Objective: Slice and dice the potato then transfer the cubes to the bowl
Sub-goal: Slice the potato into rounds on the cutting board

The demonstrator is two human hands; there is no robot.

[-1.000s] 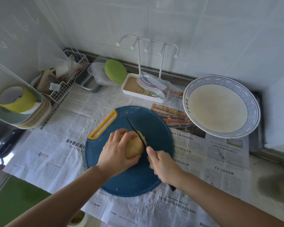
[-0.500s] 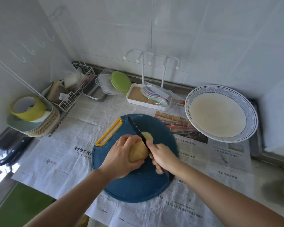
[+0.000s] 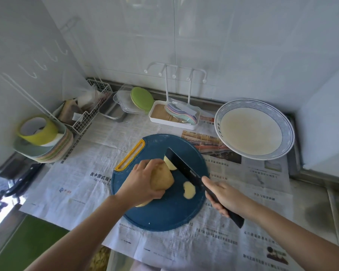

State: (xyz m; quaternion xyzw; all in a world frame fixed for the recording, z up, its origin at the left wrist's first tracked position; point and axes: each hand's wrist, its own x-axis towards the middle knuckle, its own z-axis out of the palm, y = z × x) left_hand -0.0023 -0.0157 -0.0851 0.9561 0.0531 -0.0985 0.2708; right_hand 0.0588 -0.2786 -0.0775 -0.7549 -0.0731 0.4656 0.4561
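A round blue cutting board (image 3: pixel 164 212) with a yellow handle lies on newspaper. My left hand (image 3: pixel 141 180) grips the brown potato (image 3: pixel 162 178) on the board. My right hand (image 3: pixel 223 194) holds a black knife (image 3: pixel 184 169) by its handle, the blade tilted just right of the potato. One pale slice (image 3: pixel 189 190) lies flat on the board between potato and knife. Another slice (image 3: pixel 169 163) shows behind the blade. A wide bowl (image 3: pixel 288 133) with a blue patterned rim stands at the back right.
A white rack tray (image 3: pixel 160 122) with pastel utensils sits behind the board. At the left are a wire basket (image 3: pixel 86 122), clear containers with a green lid (image 3: pixel 142 98), and stacked plates (image 3: pixel 53 149) topped by a yellow cup. Newspaper (image 3: pixel 262 182) covers the counter.
The knife has come out of the potato and swung right, its blade now tilted flat side up. A cut slice now lies on the board. The camera has tipped up.
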